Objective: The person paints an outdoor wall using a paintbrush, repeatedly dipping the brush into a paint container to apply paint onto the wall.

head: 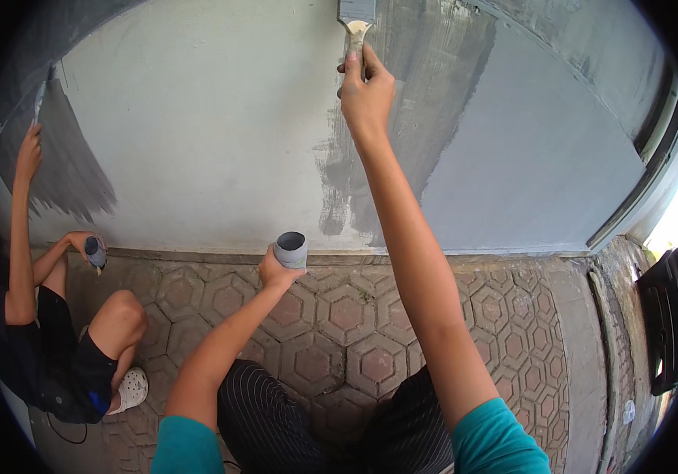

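My right hand (367, 98) grips the pale handle of a flat paintbrush (356, 15), raised against the wall at the top of the view. Grey paint coats the brush head, whose far end is cut off by the picture's edge. Around it runs a band of streaky dark grey paint (410, 106). Pale bare wall (214, 130) lies to its left, and smoother, lighter grey paint (534, 154) to its right. Lower down, my left hand (276, 269) holds a paint-smeared cup (291, 252) upright, its inside dark grey.
A co-worker (48, 349) crouches at the left, one hand on a brush (39, 101) at a dark painted patch (57, 154), the other holding a paint-covered container (95, 252). Hexagonal paving (345, 314) meets the wall's foot. A black object (667, 320) stands at the far right.
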`<action>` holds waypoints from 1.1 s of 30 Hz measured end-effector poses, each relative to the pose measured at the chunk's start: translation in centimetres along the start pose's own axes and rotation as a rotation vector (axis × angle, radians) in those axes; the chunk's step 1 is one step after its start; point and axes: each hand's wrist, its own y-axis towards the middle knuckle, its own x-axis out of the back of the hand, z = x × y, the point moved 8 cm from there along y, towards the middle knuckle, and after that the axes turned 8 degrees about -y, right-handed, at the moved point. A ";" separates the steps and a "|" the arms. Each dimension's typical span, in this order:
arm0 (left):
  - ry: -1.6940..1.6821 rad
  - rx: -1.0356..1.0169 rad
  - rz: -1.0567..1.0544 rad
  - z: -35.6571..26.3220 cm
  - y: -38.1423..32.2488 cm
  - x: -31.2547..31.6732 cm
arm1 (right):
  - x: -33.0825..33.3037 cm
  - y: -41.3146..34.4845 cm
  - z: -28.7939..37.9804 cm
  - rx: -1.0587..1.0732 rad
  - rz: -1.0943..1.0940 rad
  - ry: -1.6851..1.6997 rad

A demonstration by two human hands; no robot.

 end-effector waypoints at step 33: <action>-0.023 -0.029 0.011 -0.9 -0.1 0.3 | 3.1 -23.0 -21.4 -0.557 0.123 -0.205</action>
